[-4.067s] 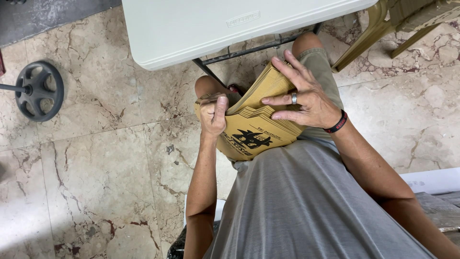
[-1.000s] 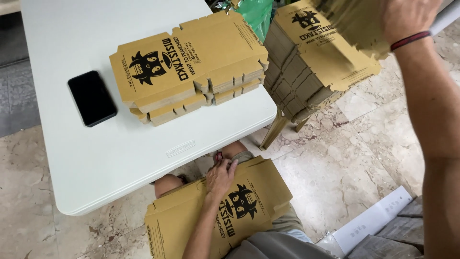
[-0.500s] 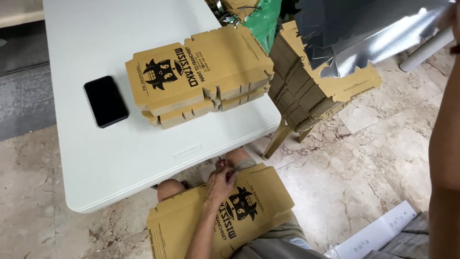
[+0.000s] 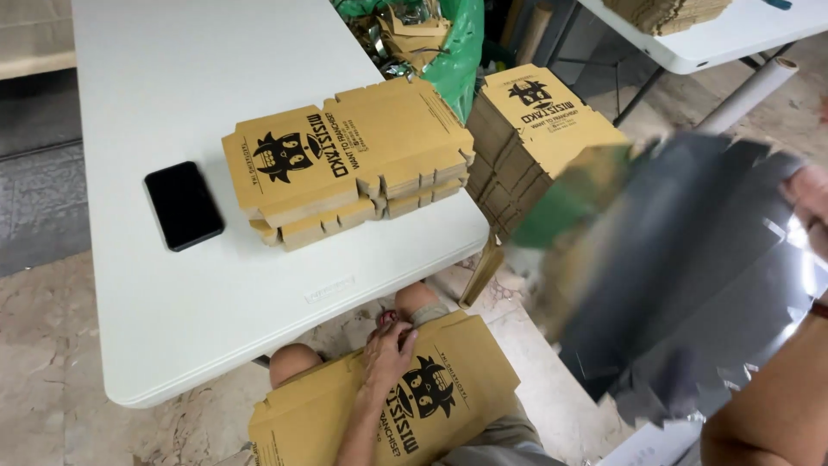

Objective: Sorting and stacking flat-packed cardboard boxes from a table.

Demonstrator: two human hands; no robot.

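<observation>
So the big change is happening on the right side: half a second ago the silver-lined sheet (image 4: pixel 690 276) was being held high near the top of the view, and now it's swinging down and across, covering most of the right half as a grey blur. The right hand (image 4: pixel 811 194) is gripping the sheet's far edge as far as I can judge, but only a sliver of it is showing at the frame edge and the fingers are smeared. The left hand (image 4: pixel 388 354) isn't moving at all. It's lying open, palm down, on the flat brown box blank (image 4: pixel 431 397) that's resting across the lap below the white table (image 4: pixel 172 302), same as a second ago.

My read: one blank is being pinned on the lap while a second piece is being brought over it, so the work is between pieces, not mid-fold.

What's hard to see:
- the sheet is hiding the floor and whatever is sitting behind it
- the tall stack of flat blanks (image 4: pixel 543 129) beside the table is getting partly covered at its lower right
- the green bag (image 4: pixel 448 43) is cut off at the top, contents unclear
- the lap blank is running off the bottom edge

Nothing is shifting on the table: the pile of brown boxes (image 4: pixel 345 160) and the black phone (image 4: pixel 183 205) are sitting just where they were
</observation>
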